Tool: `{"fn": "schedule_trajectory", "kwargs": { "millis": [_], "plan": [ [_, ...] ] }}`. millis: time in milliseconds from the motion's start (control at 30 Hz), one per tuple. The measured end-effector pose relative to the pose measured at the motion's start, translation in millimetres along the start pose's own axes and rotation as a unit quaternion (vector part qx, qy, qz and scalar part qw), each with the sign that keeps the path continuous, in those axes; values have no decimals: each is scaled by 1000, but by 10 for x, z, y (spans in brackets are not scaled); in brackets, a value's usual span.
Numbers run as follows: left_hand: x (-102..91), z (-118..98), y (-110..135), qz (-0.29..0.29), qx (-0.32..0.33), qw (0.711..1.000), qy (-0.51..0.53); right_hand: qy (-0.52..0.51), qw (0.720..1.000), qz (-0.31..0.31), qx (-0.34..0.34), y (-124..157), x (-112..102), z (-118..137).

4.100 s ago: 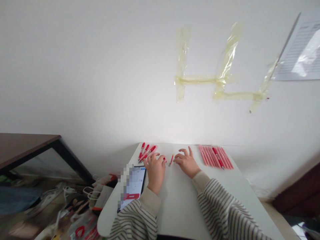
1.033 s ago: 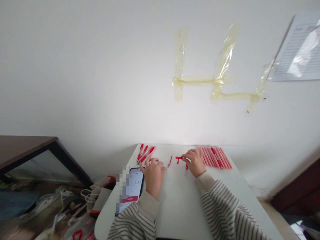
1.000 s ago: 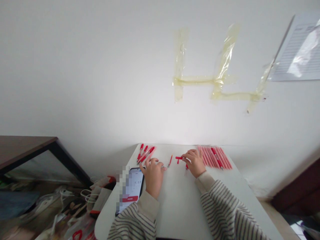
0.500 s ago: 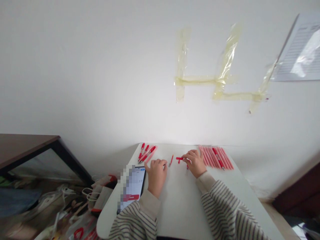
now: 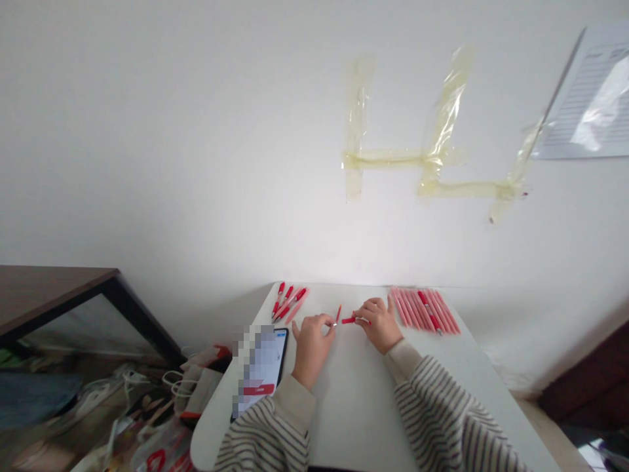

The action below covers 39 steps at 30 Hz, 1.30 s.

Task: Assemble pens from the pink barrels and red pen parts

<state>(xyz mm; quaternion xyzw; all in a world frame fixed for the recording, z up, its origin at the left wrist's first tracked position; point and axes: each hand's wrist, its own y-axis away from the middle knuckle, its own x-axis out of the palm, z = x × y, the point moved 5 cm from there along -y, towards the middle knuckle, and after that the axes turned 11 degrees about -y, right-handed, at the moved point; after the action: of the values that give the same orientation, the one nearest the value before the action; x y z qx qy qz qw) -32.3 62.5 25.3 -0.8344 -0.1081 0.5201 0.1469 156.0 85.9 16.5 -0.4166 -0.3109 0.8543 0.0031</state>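
At the middle of the white table, my left hand (image 5: 313,341) pinches a small silvery piece (image 5: 335,324), perhaps a pen tip, between thumb and forefinger. A thin red pen refill (image 5: 339,311) lies right beside those fingertips. My right hand (image 5: 381,324) is closed on a red pen part (image 5: 348,320), which points left toward the silvery piece with a small gap between them. Under the right fingers some red shows, partly hidden. Several red pens (image 5: 289,303) lie in a loose group at the back left.
A row of pink tubes or wrapped pens (image 5: 413,308) lies at the back right, with a red pen (image 5: 429,312) on top. A phone (image 5: 268,373) rests at the left edge of the table (image 5: 354,406). Cluttered bags and cables fill the floor at left; a wall stands behind.
My left hand has moved right, bringing the silvery piece beside the refill. The red part in my right hand has shifted slightly down and left, nearer the left fingertips.
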Motion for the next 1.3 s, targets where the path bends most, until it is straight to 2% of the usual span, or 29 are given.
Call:
{"fn": "schedule_trajectory", "kwargs": {
  "millis": [333,667,1000,1300],
  "plan": [
    [-11,-53,-7,23,-7,999,48,12,1000,10,-13,-8,-19,65],
    [-62,-101,-13,40,-3,997,70,-19,1000,1,-6,-13,-26,54],
    [-52,-68,-30,25,5,999,42,-20,1000,-6,-15,-16,-62,117],
    [17,-22,-35,26,-3,999,22,-19,998,-38,-40,-15,-68,125]
  ]
}}
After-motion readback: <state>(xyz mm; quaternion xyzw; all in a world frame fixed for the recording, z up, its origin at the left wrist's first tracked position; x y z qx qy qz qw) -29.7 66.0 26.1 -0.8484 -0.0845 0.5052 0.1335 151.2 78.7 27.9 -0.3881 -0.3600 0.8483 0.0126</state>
